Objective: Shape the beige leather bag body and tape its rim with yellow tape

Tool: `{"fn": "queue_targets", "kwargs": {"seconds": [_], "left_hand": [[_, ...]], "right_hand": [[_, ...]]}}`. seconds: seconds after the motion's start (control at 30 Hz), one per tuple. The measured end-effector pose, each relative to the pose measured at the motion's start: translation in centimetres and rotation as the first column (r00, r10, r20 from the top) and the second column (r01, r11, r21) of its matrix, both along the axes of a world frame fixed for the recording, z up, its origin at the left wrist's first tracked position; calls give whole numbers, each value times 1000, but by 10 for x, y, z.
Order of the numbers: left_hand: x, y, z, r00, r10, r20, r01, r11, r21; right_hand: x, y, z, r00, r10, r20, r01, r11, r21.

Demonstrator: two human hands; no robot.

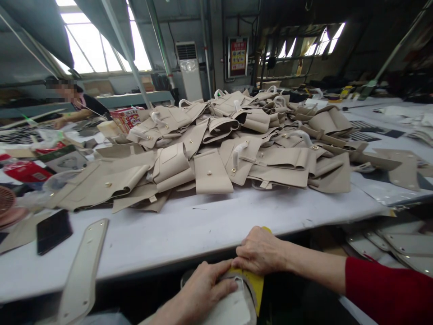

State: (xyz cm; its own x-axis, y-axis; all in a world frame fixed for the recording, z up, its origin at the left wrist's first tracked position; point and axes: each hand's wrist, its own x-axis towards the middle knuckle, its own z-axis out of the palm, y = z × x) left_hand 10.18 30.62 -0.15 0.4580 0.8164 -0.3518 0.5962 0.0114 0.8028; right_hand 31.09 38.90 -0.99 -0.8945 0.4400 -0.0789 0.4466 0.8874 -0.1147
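Observation:
At the near table edge, my left hand grips a pale, curved leather-like panel, thumb pressed on its top face. Its other fingers reach along the panel's edge toward a yellow strip. My right hand, in a red sleeve, is closed over this yellow strip, and a yellow tip shows above the knuckles. The strip lies along the panel's curved end; what kind of thing it is, I cannot make out. Both hands nearly touch. To the left, a similar pale panel with metal studs hangs over the table edge.
A big heap of beige bag pieces covers the middle of the white table. A dark phone and pink fan lie at left. More studded panels are stacked low at right. A co-worker leans in far left.

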Motion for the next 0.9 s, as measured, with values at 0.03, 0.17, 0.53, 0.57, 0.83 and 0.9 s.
{"fn": "queue_targets", "kwargs": {"seconds": [0.03, 0.17, 0.53, 0.57, 0.83, 0.9], "left_hand": [[0, 0, 0, 1000, -6, -7, 6, 1000, 3], [1, -1, -1, 999, -20, -46, 21, 999, 25], [1, -3, -4, 989, -33, -146, 44, 996, 74], [2, -3, -4, 989, -38, -145, 50, 996, 74], [1, 0, -3, 989, -49, -143, 62, 994, 87], [0, 0, -2, 989, -49, -139, 62, 993, 96]], "right_hand": [[0, 0, 0, 1000, 0, 4, 0, 1000, 0], [-1, -1, 1, 1000, -2, 28, 2, 1000, -1], [-1, -8, -5, 996, -41, 80, 42, 999, -7], [0, -9, -5, 995, -46, 85, 47, 999, -10], [-2, -7, 1, 990, -60, 124, 66, 997, -45], [-2, -7, 1, 989, -63, 137, 71, 996, -58]]}}
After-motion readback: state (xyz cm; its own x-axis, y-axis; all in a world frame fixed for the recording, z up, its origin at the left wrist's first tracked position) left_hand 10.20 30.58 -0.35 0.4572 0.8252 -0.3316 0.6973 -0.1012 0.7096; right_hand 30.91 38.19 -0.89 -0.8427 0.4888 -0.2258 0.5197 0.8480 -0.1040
